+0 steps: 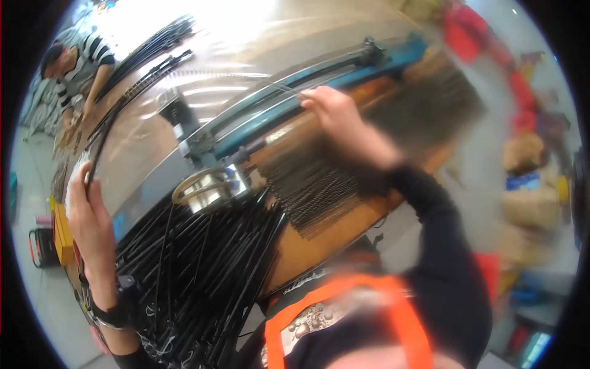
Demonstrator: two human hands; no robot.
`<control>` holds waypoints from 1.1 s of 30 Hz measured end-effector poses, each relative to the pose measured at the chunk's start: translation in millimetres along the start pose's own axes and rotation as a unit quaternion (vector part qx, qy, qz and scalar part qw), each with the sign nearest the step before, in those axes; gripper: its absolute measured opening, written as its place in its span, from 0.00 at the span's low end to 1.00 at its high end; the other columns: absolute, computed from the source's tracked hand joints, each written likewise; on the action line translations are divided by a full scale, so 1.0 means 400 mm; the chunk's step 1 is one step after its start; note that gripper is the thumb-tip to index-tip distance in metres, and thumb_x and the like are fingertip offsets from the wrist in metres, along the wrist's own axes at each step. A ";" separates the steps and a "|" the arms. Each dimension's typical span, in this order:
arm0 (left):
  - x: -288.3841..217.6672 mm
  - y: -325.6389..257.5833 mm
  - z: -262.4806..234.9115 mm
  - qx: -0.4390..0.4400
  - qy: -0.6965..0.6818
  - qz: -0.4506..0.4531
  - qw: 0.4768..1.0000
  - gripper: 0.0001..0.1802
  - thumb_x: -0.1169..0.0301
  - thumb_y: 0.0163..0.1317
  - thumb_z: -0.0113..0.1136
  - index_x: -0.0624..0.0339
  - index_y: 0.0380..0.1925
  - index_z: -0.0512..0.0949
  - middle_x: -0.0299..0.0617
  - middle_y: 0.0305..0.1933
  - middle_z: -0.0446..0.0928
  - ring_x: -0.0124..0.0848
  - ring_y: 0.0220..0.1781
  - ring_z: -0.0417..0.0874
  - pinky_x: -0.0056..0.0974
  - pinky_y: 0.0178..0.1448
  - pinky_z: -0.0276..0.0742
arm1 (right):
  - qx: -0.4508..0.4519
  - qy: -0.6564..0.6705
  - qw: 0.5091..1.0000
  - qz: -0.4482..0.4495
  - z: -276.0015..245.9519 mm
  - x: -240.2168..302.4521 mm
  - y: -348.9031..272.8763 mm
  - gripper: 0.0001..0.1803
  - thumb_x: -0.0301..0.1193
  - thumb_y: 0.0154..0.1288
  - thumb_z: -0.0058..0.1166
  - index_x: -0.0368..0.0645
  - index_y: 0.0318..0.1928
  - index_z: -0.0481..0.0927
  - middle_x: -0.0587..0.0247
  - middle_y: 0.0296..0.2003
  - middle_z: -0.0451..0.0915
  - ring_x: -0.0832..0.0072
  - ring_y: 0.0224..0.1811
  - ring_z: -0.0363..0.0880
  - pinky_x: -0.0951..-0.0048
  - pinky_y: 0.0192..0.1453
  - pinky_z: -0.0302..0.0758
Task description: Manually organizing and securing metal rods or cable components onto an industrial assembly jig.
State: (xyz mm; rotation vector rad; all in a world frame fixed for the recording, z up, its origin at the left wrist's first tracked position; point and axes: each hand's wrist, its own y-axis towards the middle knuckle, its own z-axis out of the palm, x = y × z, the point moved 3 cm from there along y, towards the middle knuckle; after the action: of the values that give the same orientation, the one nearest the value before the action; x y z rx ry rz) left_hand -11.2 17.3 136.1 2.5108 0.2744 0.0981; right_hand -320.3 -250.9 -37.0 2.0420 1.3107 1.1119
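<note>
My left hand [91,230] is closed round the lower end of a slim black rod [109,131], which slants up and away from it. Over the bench machine, my right hand [337,115] pinches a long thin piece, apparently a coil spring [284,88]. That piece stretches left from my fingertips and is blurred by motion. Between my hands stands the blue-railed machine [255,124], with a metal cylinder block [212,192] at its near left end. Many dark coil springs [326,190] lie in rows below my right hand.
A large heap of black rods [196,270] spreads at the near left. More black rods [150,52] lie at the far left, where another person [80,64] works. A yellow box [61,237] stands beyond my left wrist. Brown sacks [531,200] are at the right.
</note>
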 end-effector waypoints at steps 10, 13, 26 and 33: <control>0.059 -0.031 -0.083 -0.040 -0.059 -0.016 0.997 0.13 0.72 0.69 0.57 0.64 0.50 0.78 0.53 0.41 0.81 0.38 0.39 0.83 0.37 0.44 0.77 | 0.163 0.284 0.945 0.017 0.263 0.270 0.279 0.07 0.32 0.67 0.59 0.44 0.42 0.84 0.68 0.34 0.84 0.77 0.39 0.82 0.73 0.49 0.78; 0.115 -0.105 -0.109 0.009 -0.037 -0.083 0.996 0.13 0.72 0.69 0.57 0.65 0.51 0.78 0.55 0.41 0.82 0.39 0.39 0.84 0.36 0.45 0.77 | 0.175 0.312 0.934 -0.006 0.324 0.265 0.293 0.07 0.32 0.66 0.60 0.45 0.42 0.84 0.69 0.35 0.85 0.77 0.40 0.82 0.73 0.49 0.78; 0.183 -0.201 -0.055 0.029 -0.049 -0.112 0.992 0.14 0.72 0.69 0.57 0.68 0.52 0.78 0.58 0.40 0.82 0.40 0.36 0.83 0.37 0.44 0.77 | 0.363 0.203 0.909 -0.016 0.433 0.371 0.356 0.08 0.32 0.70 0.53 0.45 0.44 0.82 0.61 0.35 0.84 0.71 0.36 0.83 0.70 0.44 0.79; 0.194 -0.194 -0.031 0.059 -0.033 -0.113 0.991 0.13 0.72 0.68 0.57 0.62 0.51 0.79 0.52 0.37 0.82 0.43 0.33 0.82 0.38 0.40 0.76 | 0.234 -0.041 0.958 -0.164 0.370 0.251 0.305 0.05 0.26 0.64 0.52 0.50 0.37 0.79 0.64 0.29 0.81 0.66 0.33 0.81 0.64 0.47 0.72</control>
State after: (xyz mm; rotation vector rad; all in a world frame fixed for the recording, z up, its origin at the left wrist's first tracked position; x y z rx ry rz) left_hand 49.5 103.0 101.7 2.5742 0.5506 -0.0940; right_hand -113.0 -207.7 7.5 2.0421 1.9229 0.6012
